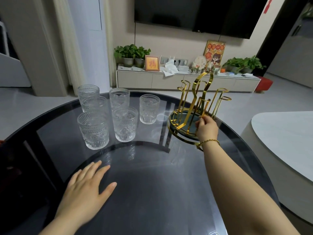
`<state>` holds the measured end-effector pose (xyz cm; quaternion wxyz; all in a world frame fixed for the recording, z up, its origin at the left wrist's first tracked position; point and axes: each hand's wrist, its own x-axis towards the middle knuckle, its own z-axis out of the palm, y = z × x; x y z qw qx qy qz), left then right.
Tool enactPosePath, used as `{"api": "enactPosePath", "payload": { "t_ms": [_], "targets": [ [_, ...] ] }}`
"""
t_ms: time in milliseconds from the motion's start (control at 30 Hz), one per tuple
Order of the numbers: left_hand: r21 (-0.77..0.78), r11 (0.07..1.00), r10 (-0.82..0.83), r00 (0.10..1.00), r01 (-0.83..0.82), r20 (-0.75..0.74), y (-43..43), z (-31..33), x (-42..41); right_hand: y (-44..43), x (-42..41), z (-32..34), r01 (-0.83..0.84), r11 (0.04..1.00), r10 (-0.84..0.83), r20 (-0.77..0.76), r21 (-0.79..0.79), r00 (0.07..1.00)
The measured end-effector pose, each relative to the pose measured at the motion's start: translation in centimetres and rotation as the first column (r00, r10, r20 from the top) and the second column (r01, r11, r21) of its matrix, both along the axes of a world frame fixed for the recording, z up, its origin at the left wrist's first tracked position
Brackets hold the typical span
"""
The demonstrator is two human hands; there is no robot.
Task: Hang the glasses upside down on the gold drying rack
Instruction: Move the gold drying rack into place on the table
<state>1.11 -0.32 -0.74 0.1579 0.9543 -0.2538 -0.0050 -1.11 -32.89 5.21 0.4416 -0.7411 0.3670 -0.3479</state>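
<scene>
Right hand (207, 127) fingers pinch a wire of the tilted gold wire drying rack (194, 109) at the dark round glass tabletop (152, 184) right edge. Left hand (84, 189) flat, fingers spread. Six clear embossed glasses (108, 114) upright, left of rack.

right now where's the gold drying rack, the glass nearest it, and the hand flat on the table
gold drying rack (204, 85): head view, on the tall centre handle loop
nearest glass (149, 110): head view, on its embossed side wall
left hand (84, 189): head view, on the back of the hand

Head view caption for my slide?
Right hand grips tilted gold rack; six glasses stand upright, left hand flat.
</scene>
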Motion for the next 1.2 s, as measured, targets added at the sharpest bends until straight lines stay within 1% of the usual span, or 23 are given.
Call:
{"api": "enactPosePath", "payload": {
  "t_ms": [67, 167, 333, 533, 633, 800, 900, 933, 967, 1033, 1067, 1100, 1133, 1200],
  "targets": [
    [-0.015, 1.0, 0.005, 1.0, -0.006, -0.002, 0.1, -0.1, 0.0, 0.3, -0.5, -0.1, -0.017, 0.999, 0.017, 0.001, -0.027, 1.0],
    [0.012, 1.0, 0.001, 1.0, -0.001, 0.012, 0.0, -0.1, -0.1, 1.1, -2.4, -0.3, -0.041, 0.997, 0.041, -0.001, -0.064, 0.999],
    [0.01, 1.0, -0.004, 1.0, 0.004, -0.001, 0.0, 0.1, -0.3, 3.7, -7.1, -0.5, -0.048, 0.996, 0.051, 0.027, -0.077, 0.998],
    [-0.062, 0.998, -0.022, 0.998, 0.019, -0.059, 0.5, 0.6, -0.9, 6.2, -11.8, -0.4, -0.113, 0.992, 0.114, 0.033, -0.049, 0.993],
    [-0.078, 0.997, -0.023, 0.997, 0.017, -0.076, 1.2, 0.7, -1.7, 7.0, -13.7, -0.3, -0.137, 0.989, 0.14, 0.041, -0.062, 0.989],
    [-0.101, 0.995, -0.018, 0.996, 0.009, -0.084, 2.2, 0.8, -2.4, 8.0, -15.1, -0.2, -0.168, 0.984, 0.169, 0.018, -0.063, 0.985],
    [-0.099, 0.995, -0.022, 0.996, 0.013, -0.091, 2.4, 0.9, -2.4, 8.3, -15.1, 0.3, -0.165, 0.985, 0.163, -0.038, -0.057, 0.986],
    [-0.096, 0.995, -0.023, 0.995, 0.014, -0.093, 2.5, 0.9, -2.4, 8.6, -15.1, 0.2, -0.143, 0.988, 0.14, -0.058, -0.061, 0.989],
    [-0.095, 0.995, -0.022, 0.995, 0.013, -0.093, 2.7, 0.9, -2.3, 9.0, -15.1, 0.0, -0.085, 0.994, 0.081, -0.049, -0.071, 0.996],
    [-0.096, 0.995, -0.007, 0.996, -0.001, -0.086, 3.2, 0.8, -1.9, 10.7, -15.4, -0.6, 0.106, 0.987, -0.098, 0.067, -0.124, 0.993],
    [-0.097, 0.995, 0.01, 0.997, -0.018, -0.081, 3.5, 0.8, -1.5, 11.8, -15.5, -1.0, 0.177, 0.967, -0.155, 0.13, -0.184, 0.979],
    [-0.097, 0.995, 0.031, 0.997, -0.038, -0.076, 3.9, 0.8, -1.1, 13.0, -15.4, -1.4, 0.19, 0.95, -0.155, 0.155, -0.248, 0.976],
    [-0.096, 0.994, 0.052, 0.996, -0.059, -0.07, 4.2, 0.8, -0.6, 14.0, -15.1, -1.8, 0.145, 0.943, -0.105, 0.143, -0.301, 0.984],
    [-0.076, 0.993, 0.083, 0.995, -0.087, -0.054, 4.6, 0.8, 0.3, 15.7, -13.9, -2.4, -0.038, 0.938, 0.069, 0.077, -0.346, 0.995]
  ]
}}
